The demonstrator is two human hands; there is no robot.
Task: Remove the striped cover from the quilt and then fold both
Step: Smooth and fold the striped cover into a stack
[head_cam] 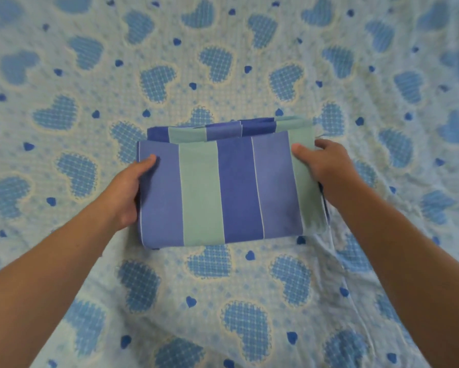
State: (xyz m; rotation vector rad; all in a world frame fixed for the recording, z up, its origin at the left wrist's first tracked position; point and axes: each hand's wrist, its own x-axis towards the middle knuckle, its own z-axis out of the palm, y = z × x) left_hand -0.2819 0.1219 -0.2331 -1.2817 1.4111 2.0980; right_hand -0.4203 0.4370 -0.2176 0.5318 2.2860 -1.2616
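Gripping striped cover (228, 187), hands' (129, 193) fingers hidden beneath.

Both forearms are cut off by the lower picture edge, so nothing above them is visible. The fingers of the left hand (129, 192) and of the right hand (326, 168) pass beneath the folded striped cover (228, 187) at each grip; only the thumbs show on top. The heart-print quilt (223, 62) runs past all four edges, and the part directly under the cover is hidden.
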